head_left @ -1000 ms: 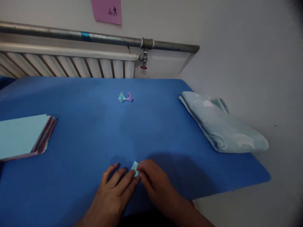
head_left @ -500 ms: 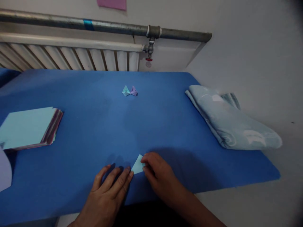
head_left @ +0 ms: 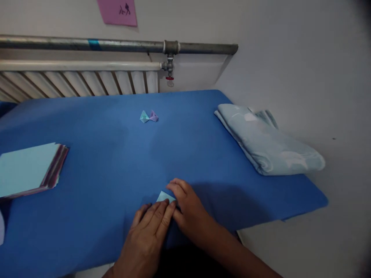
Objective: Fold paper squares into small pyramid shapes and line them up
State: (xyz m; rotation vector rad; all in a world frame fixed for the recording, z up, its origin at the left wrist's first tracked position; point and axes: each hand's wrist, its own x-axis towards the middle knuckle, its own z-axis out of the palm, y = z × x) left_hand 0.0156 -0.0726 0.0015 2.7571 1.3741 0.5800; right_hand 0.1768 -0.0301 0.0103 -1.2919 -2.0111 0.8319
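Observation:
A small folded piece of light-green paper (head_left: 165,195) lies on the blue tabletop near its front edge, with its upper part showing. My left hand (head_left: 150,227) rests flat over its lower part, fingers stretched out and fingertips pressing on it. Close at the paper's right corner is my right hand (head_left: 189,212), its fingers bent and apart from the thumb. The right thumb tip is partly hidden behind the left fingers, so I cannot tell whether it touches the paper. Farther back sits a small folded-paper piece (head_left: 148,116), one half green and the other purple.
A stack of coloured paper (head_left: 29,168) lies at the left of the blue table (head_left: 116,166). On the right is a folded pale-green blanket (head_left: 266,143). Behind the table run a radiator (head_left: 110,83) and a metal pipe (head_left: 124,45). A pink note (head_left: 118,12) hangs on the wall.
My left hand has moved right, onto the paper, covering its lower part. My right fingers have come off the paper's face and opened. The view has shifted, showing more of the pink note.

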